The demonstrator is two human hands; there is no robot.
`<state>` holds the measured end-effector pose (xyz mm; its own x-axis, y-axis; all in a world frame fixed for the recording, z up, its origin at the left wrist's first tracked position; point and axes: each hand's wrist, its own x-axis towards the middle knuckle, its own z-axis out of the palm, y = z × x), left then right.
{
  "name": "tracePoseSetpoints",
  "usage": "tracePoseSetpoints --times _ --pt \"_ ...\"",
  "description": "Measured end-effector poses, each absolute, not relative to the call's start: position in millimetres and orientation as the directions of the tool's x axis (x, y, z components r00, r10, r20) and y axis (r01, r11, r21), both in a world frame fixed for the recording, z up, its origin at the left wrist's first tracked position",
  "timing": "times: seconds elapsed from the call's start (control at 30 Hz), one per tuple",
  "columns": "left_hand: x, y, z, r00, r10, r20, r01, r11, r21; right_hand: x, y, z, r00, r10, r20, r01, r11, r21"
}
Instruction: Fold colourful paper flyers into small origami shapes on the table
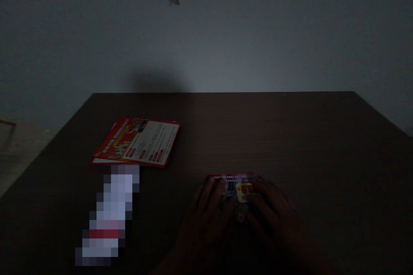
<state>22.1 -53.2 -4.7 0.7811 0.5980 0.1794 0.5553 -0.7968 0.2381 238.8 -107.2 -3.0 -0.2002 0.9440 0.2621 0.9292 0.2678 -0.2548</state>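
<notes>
Head camera view, dim lighting: a tabletop [258, 137] stands against a plain wall [258, 30].

1. Position of the workpiece. One printed leaflet [243, 191] lies at the near side of the tabletop, right of centre. Its far edge is exposed; its sides and near portion are largely covered. A yellow price panel is visible, with the figures reading inverted from this side.

2. State of the hands. The left hand [206, 208] covers the leaflet's left side; the right hand [277, 212] covers its right side. Both are palm down, fingers extended and parted, with the fingertips toward the far edge. No pinch is visible. Contact force cannot be determined, and the thumbs are poorly defined in shadow.

3. Status. The leaflet appears to be laid down, with both hands not yet withdrawn from it. Whether it is a single sheet or several cannot be told. A stack of red leaflets [138, 142] sits farther back at the left, well apart from both hands, its edges slightly out of register. How much handling remains cannot be established.

4. Adjacent item. A pixelated object [111, 206] lies nearer than the stack, left of the left hand; its identity is masked.
</notes>
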Motion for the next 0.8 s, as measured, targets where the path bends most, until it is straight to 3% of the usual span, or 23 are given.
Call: tracePoseSetpoints --times 0.8 --pt "23.5 -55.4 -4.0 0.771 0.614 0.171 0.567 -0.783 0.255 239.6 -107.9 -6.4 -0.215 0.947 0.238 0.932 0.272 -0.240"
